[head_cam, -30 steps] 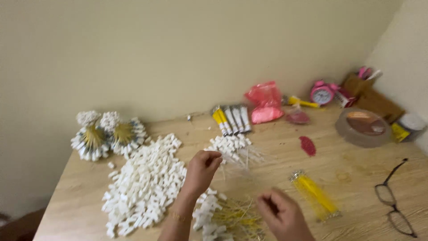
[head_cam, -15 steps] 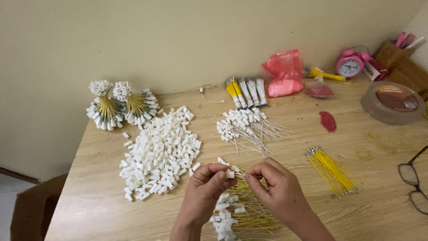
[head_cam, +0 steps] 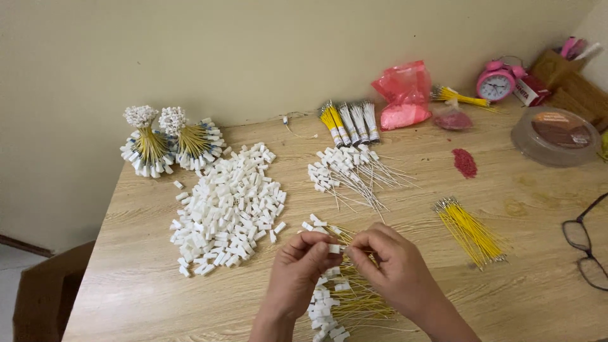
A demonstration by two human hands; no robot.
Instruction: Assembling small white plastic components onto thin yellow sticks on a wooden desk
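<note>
White connector (head_cam: pixel 334 248) sits pinched in the left hand (head_cam: pixel 297 269) fingertips, with the right hand (head_cam: pixel 396 269) closed on a yellow wire (head_cam: pixel 352 249) right beside it — both hands are clamped, tips nearly touching. I'd say the trick is lining the wire end straight with the connector's opening and pushing gently, no bending. Finished pieces (head_cam: pixel 345 301) lie just under the hands, the loose connector heap (head_cam: pixel 227 212) is off to the left, and spare yellow wires (head_cam: pixel 470 231) wait out right on the worktop (head_cam: pixel 158 297).

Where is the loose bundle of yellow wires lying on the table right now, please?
In the head view, the loose bundle of yellow wires lies on the table's right side, between the right hand and the glasses.
</note>
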